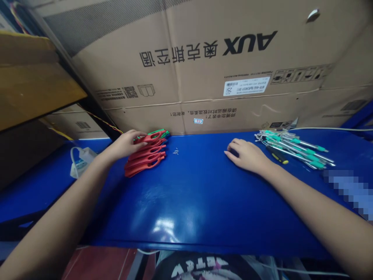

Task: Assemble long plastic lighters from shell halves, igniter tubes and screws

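My left hand (125,146) is at the far end of a row of red plastic pieces (145,161) with oval holes, like handles. Its fingers and thumb close around the farthest red plastic piece (154,137). Green pieces (166,133) show just behind it. My right hand (244,153) rests on the blue table with its fingers loosely bent and the thumb apart, holding nothing. Right of it lies a screwdriver (276,154) with a black and yellow handle, beside a bundle of metal rods with green parts (305,147).
A large cardboard box (198,85) stands upright along the back of the blue table (201,194). Small bits (175,151) lie between my hands. A white power strip (80,167) with a plugged-in cord sits at the left. A brown box (37,74) juts in at upper left.
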`<action>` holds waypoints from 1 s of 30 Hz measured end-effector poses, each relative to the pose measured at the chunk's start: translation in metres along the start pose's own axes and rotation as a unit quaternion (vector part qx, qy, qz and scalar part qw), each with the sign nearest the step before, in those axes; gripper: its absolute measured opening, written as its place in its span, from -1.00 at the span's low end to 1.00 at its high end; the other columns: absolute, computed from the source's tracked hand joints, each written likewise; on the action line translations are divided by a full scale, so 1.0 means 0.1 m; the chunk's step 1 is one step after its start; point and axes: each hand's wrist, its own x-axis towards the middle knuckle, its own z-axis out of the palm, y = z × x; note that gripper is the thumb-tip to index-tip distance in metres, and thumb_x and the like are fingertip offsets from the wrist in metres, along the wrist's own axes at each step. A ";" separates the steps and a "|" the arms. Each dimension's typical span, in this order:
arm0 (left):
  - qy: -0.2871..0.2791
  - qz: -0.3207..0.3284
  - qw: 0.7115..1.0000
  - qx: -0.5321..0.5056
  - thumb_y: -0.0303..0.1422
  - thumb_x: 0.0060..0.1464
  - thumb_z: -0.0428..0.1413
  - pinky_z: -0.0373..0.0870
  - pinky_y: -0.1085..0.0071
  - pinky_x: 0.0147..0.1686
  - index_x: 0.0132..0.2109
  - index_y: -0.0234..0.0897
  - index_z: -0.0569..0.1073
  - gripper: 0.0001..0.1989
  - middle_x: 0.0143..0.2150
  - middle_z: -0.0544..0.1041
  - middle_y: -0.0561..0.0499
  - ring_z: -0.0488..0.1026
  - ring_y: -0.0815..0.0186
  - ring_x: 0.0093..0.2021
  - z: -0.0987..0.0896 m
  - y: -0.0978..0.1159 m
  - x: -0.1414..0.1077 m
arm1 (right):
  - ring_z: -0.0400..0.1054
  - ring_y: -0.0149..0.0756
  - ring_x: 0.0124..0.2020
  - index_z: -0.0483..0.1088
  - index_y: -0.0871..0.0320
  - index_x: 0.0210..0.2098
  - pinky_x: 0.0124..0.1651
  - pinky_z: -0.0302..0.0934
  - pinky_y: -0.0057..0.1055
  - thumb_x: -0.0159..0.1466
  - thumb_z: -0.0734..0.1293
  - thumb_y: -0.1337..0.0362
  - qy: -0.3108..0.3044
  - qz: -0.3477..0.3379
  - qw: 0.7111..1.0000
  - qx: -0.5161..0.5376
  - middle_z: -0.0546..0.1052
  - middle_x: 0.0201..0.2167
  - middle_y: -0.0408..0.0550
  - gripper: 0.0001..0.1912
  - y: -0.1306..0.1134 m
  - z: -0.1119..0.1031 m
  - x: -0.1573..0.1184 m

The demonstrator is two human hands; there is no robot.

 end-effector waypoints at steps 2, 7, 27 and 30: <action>0.021 -0.001 1.000 0.007 -0.11 0.03 0.13 0.39 0.17 0.03 0.07 -0.32 0.51 -0.48 -0.05 0.50 -0.20 0.47 0.01 -0.02 0.06 -0.01 0.00 | 0.41 -0.03 -0.07 0.44 0.17 -0.13 -0.07 0.29 -0.15 0.44 0.14 0.09 -0.009 -0.008 1.000 0.007 0.51 -0.10 0.12 -0.66 -0.04 0.05 -0.01; 0.134 -0.008 0.991 -0.025 -0.12 0.18 0.03 0.38 0.37 -0.17 -0.05 -0.31 0.55 -0.60 -0.21 0.54 -0.09 0.48 0.20 -0.20 0.06 0.27 -0.18 | 0.44 0.00 -0.01 0.46 0.19 -0.06 -0.02 0.33 -0.13 0.44 0.15 0.14 0.004 -0.027 1.000 0.002 0.54 -0.01 0.14 -0.66 0.02 0.07 -0.04; 0.027 0.132 0.990 0.054 -0.19 0.19 0.11 0.41 0.16 -0.08 -0.14 -0.28 0.56 -0.74 -0.12 0.55 -0.17 0.48 0.05 -0.08 0.18 0.35 -0.62 | 0.37 -0.37 -0.39 0.35 0.11 -0.26 -0.35 0.16 -0.44 0.39 0.22 0.28 0.084 -0.091 0.966 0.229 0.50 -0.34 -0.11 -0.89 -0.85 0.26 -0.39; -0.001 0.138 0.988 0.071 -0.27 0.21 0.10 0.43 0.18 -0.12 -0.23 -0.28 0.56 -0.80 -0.18 0.51 -0.14 0.47 0.10 -0.16 0.25 0.27 -0.58 | 0.41 -0.34 -0.36 0.34 0.10 -0.18 -0.33 0.19 -0.42 0.38 0.20 0.35 0.076 -0.111 0.966 0.220 0.52 -0.32 -0.12 -0.90 -0.84 0.24 -0.40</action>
